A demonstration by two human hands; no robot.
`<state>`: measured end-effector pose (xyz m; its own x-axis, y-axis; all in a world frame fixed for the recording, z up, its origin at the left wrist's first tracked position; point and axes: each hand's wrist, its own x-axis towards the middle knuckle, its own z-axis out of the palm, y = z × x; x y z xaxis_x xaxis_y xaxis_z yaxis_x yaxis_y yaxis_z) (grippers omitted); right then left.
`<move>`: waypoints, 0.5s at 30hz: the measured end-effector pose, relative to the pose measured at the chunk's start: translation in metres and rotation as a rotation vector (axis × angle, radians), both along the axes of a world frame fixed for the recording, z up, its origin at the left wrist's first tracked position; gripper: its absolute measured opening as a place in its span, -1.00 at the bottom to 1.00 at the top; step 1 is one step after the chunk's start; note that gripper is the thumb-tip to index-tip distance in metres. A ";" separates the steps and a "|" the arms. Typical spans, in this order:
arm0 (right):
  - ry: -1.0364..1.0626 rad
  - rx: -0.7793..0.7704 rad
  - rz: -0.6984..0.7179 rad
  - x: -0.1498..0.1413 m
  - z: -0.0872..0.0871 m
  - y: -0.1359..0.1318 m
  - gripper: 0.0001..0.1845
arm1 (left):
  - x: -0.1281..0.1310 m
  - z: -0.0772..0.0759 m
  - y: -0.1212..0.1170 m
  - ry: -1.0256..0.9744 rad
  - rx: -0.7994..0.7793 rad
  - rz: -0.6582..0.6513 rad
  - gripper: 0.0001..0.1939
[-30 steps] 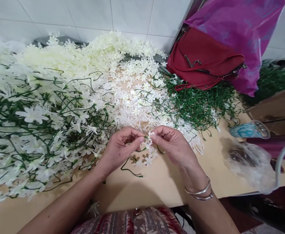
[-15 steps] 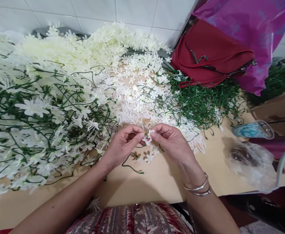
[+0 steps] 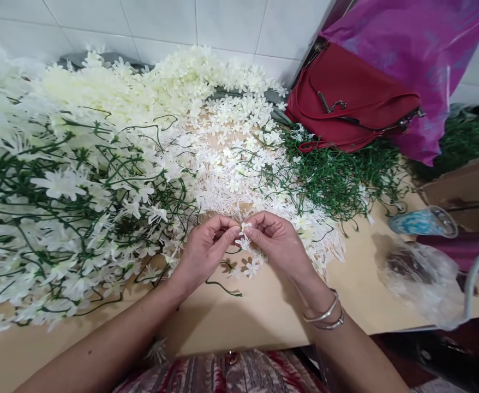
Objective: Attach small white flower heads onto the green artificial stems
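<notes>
My left hand (image 3: 207,246) and my right hand (image 3: 277,240) meet over the table, each with thumb and forefinger pinched together. Between their fingertips is a small white artificial flower (image 3: 245,226). A bit of green stem shows just under my left fingers, but the exact join is hidden by the fingertips. Loose white blossoms (image 3: 251,267) lie on the table right below the hands. Near them rests a curved green stem (image 3: 225,287). White stamen strands (image 3: 219,191) are spread just beyond my fingers.
Finished-looking white flowers with green stems (image 3: 59,185) heap up on the left. Pale blossoms (image 3: 169,82) line the tiled wall. Green stems (image 3: 333,174) pile at right, below a red handbag (image 3: 354,93). A blue-patterned cup (image 3: 421,222) and clear plastic bag (image 3: 421,278) sit farther right.
My hands have come closer together, the right one shifting left, with the small white flower still between the fingertips. The view has tilted slightly.
</notes>
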<state>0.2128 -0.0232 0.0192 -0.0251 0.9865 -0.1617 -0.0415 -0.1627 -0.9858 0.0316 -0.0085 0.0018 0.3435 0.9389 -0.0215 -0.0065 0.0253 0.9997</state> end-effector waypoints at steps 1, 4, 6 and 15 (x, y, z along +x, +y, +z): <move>0.002 -0.003 0.006 -0.001 -0.001 0.000 -0.61 | 0.000 0.000 0.000 0.007 0.007 0.007 -0.82; 0.012 -0.009 0.007 -0.002 -0.004 0.001 -0.62 | -0.001 -0.002 0.001 0.041 0.020 0.007 -0.83; 0.029 -0.016 0.010 -0.002 -0.005 0.002 -0.63 | -0.001 -0.003 0.002 0.054 0.028 0.013 -0.84; 0.205 -0.069 0.034 0.007 -0.008 0.006 -0.61 | 0.004 -0.001 0.001 -0.064 -0.018 -0.007 -0.79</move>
<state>0.2202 -0.0177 0.0108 -0.0976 0.9712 -0.2173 -0.2330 -0.2346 -0.9438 0.0359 -0.0073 0.0009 0.3512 0.9362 -0.0164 -0.0704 0.0439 0.9966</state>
